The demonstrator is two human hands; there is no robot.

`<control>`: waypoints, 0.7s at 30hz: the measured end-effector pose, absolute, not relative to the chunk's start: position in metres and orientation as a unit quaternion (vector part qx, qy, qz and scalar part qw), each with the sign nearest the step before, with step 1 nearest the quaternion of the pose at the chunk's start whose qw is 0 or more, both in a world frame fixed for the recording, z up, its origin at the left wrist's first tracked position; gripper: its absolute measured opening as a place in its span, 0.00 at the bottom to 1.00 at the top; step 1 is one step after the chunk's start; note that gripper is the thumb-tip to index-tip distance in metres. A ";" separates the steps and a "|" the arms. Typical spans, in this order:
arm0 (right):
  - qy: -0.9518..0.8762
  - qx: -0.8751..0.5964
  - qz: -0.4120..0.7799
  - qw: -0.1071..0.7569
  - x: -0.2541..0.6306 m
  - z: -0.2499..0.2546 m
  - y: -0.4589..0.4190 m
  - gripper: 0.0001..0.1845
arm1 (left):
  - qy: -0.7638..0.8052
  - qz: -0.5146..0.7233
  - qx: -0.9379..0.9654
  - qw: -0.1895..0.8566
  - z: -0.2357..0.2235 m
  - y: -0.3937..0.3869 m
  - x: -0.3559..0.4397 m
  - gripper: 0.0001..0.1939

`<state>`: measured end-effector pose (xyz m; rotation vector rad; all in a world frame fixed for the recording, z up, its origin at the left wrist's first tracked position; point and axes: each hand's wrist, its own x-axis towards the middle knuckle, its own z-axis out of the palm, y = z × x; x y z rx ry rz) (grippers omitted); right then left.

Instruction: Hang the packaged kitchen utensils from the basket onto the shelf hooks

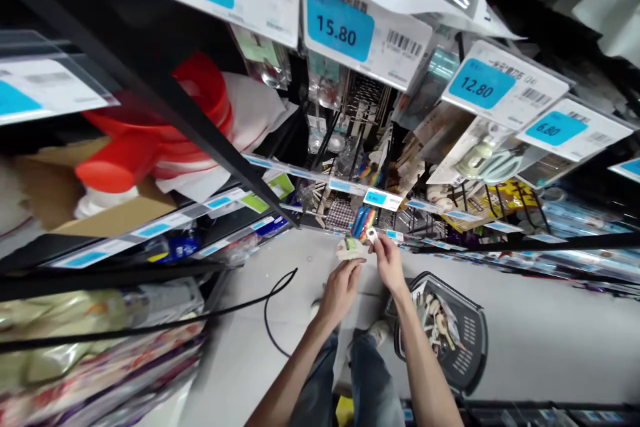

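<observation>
My left hand (342, 285) reaches forward low in front of the shelves, closed on a small white-and-green item (351, 249) whose kind I cannot make out. Beside it, my right hand (389, 261) pinches a white piece with a round hole (372, 235), like the hanging end of a handle. Whether the two pieces belong to one article cannot be seen. Just beyond my fingers hang rainbow-striped packs (363, 221). On the floor to the right stands a dark basket (471, 347) with several utensils (440, 323) inside, some wooden-looking.
Price labels (345, 27) line the shelf edge close above. Packaged goods hang on hooks (370, 107) ahead. At left, red plastic ware (150, 140) sits in a cardboard box (45, 180). A black cable (220, 312) crosses the left side above the grey floor (245, 353).
</observation>
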<state>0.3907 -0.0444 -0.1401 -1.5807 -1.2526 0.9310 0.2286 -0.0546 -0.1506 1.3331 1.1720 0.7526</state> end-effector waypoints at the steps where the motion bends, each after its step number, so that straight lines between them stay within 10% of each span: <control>1: -0.523 -0.624 0.394 0.427 0.400 -0.146 -0.042 0.17 | 0.514 0.318 0.561 0.566 -0.154 -0.055 0.221 0.15; 21: -0.430 -0.643 0.267 0.575 0.409 -0.143 0.055 0.16 | 0.570 0.044 0.430 0.699 -0.231 -0.110 0.159 0.20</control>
